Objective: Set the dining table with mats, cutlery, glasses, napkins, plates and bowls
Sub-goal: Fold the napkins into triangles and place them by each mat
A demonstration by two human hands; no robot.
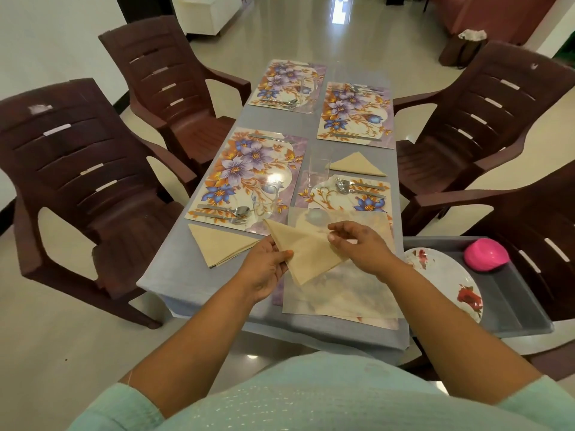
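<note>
Napkin (pixel 311 253) work is the step in hand: both hands hold a beige napkin, folded into a triangle, just above the near end of the table (pixel 174 275). The left hand (pixel 267 269) pinches its lower left edge between thumb and fingers; the right hand (pixel 361 247) grips its right corner with curled fingers. Under it lies a stack of flat unfolded napkins (pixel 342 293), which covers part of the near right mat (pixel 323 194).

To the right, a grey tray (pixel 513 293) holds a flowered plate (pixel 448 275) and a pink bowl (pixel 487 255), neither yet on the table.

Further out, four floral mats are laid, each with cutlery on it as far as I can tell. Two folded napkins are placed: one (pixel 217 244) beside the near left mat (pixel 242 175), one (pixel 357 164) beyond the near right mat. A glass (pixel 319 171) stands by the near right mat, another (pixel 264 200) on the near left; the far mats seem to have glasses too, but these are hard to make out.

I judge the task past halfway: remaining napkins, plates and bowls are left.

No brand, label or writing can be read.
</note>
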